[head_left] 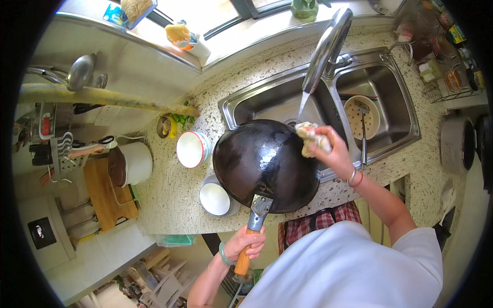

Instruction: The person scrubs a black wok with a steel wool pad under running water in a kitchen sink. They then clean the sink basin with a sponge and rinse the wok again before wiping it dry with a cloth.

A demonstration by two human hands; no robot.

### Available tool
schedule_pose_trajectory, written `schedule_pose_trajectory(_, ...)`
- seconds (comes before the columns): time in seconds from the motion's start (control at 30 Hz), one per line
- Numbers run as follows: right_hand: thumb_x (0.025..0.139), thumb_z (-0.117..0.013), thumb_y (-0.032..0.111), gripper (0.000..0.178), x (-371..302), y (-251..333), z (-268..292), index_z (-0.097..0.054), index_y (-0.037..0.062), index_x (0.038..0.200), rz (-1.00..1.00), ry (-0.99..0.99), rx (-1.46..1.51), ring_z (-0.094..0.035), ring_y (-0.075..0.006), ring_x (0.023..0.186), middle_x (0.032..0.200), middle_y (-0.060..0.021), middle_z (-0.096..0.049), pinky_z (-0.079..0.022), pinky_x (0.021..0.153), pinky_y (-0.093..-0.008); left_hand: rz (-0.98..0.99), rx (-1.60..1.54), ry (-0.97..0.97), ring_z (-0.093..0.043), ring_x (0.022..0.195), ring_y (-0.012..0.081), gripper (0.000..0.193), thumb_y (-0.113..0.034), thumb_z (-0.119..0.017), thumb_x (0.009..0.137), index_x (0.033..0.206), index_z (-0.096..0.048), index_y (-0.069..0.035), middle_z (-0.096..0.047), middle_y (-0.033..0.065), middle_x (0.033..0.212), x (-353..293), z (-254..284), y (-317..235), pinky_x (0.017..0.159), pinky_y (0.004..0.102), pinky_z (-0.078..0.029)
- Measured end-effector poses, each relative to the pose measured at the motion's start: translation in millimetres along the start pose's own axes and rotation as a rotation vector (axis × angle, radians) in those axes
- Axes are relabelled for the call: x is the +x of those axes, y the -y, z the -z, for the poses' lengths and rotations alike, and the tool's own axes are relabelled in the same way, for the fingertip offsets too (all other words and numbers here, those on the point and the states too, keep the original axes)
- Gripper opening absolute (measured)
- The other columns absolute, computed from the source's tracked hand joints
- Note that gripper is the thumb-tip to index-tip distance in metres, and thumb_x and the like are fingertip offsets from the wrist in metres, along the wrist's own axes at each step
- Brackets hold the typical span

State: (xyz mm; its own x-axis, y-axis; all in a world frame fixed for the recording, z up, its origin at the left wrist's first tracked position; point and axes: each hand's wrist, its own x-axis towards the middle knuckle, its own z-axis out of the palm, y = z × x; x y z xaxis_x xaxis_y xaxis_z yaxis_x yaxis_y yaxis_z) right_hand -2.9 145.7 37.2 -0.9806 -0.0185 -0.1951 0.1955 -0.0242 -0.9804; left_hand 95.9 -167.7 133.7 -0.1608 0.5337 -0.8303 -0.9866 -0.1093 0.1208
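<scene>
A dark, wet-looking wok is held over the front of the double sink and the counter edge. My left hand is closed around the wok's wooden handle, close to my body. In my right hand is a crumpled, pale, stained cloth, pressed at the wok's right upper edge. Water runs from the curved metal faucet just above the cloth. I cannot tell whether the wok's inner or outer face is toward me.
Left of the wok stand a red-rimmed bowl and a white bowl. A colander and a long-handled utensil sit in the right basin. Farther left are a white pot and a wooden cutting board.
</scene>
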Motion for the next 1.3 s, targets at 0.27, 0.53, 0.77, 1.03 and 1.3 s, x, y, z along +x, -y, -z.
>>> schedule_pose_trajectory(0.27,0.082,-0.065,0.031,0.031,-5.7,4.7,-66.6,-0.063,0.0188,0.111,0.735,0.385,-0.663,-0.040,-0.0287,0.129,0.131,-0.0023,-0.054,-0.029,0.106,-0.0460,0.022,0.029,-0.054,-0.039,0.037,0.0075,0.015,-0.005,-0.058,0.089,0.090,-0.044,-0.008,-0.039,-0.0020,0.055,8.5,27.8,22.5,0.036,0.0236,-0.032)
schedule_pose_trajectory(0.53,0.092,-0.048,0.038,0.037,143.2,-47.0,-90.4,-0.067,0.0085,0.104,-0.067,0.284,-0.615,-0.058,-0.0341,0.103,0.105,-0.0155,-0.065,-0.044,0.092,-0.0385,0.007,0.049,-0.018,-0.038,0.037,0.0071,0.017,-0.007,-0.060,0.089,0.086,-0.043,-0.009,-0.039,-0.0022,0.053,25.5,53.7,37.1,0.036,0.0231,-0.032)
schedule_pose_trajectory(0.77,0.083,-0.062,0.021,0.033,9.9,7.2,-109.7,-0.061,0.0094,0.115,0.696,0.343,-0.687,-0.051,-0.0231,0.120,0.124,-0.0080,-0.057,-0.037,0.101,-0.0417,-0.006,0.023,-0.007,-0.038,0.037,0.0075,0.019,-0.008,-0.061,0.088,0.085,-0.043,-0.009,-0.039,-0.0024,0.053,28.4,56.1,48.5,0.036,0.0234,-0.032)
schedule_pose_trajectory(1.03,0.074,-0.068,0.040,0.044,43.6,10.5,-163.0,-0.063,0.0166,0.111,0.859,0.548,-0.856,-0.048,-0.0224,0.124,0.131,-0.0052,-0.053,-0.034,0.103,-0.0476,-0.028,0.071,-0.031,-0.037,0.038,0.0068,0.019,-0.008,-0.062,0.088,0.086,-0.043,-0.009,-0.041,-0.0029,0.054,34.9,64.7,56.3,0.037,0.0228,-0.033)
schedule_pose_trajectory(1.3,0.087,-0.051,0.046,0.045,139.8,-47.6,-96.4,-0.066,0.0078,0.105,0.053,0.317,-0.773,-0.052,-0.0331,0.112,0.112,-0.0132,-0.063,-0.042,0.095,-0.0364,-0.121,0.087,-0.041,-0.039,0.038,0.0063,0.020,-0.008,-0.064,0.087,0.087,-0.044,-0.009,-0.043,-0.0025,0.054,45.5,73.6,64.8,0.038,0.0232,-0.033)
